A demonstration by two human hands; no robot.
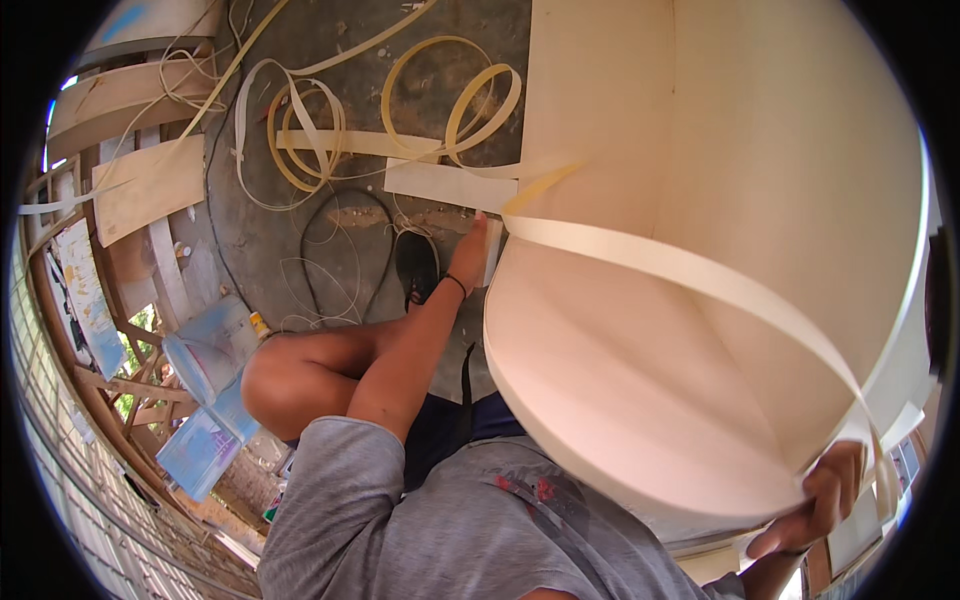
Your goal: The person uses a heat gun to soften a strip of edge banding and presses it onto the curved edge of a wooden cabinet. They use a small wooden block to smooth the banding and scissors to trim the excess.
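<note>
Several strips [514,97] looped on concrete floor [255,237], right hand [825,490] curled around pale board [620,370], left hand [469,258] grip unclear, wooden slats [110,108]

A workshop, seemingly for furniture: loops of pale edging strip [517,88] on a stained concrete floor [362,98], large cream panel [790,130], rough timber slats [130,108].

2 hands [825,492], well apart

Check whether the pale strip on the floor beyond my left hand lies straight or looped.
Looped. The pale strip curls in loose open rings on the grey floor beyond your left hand, with floor showing through them.
</note>
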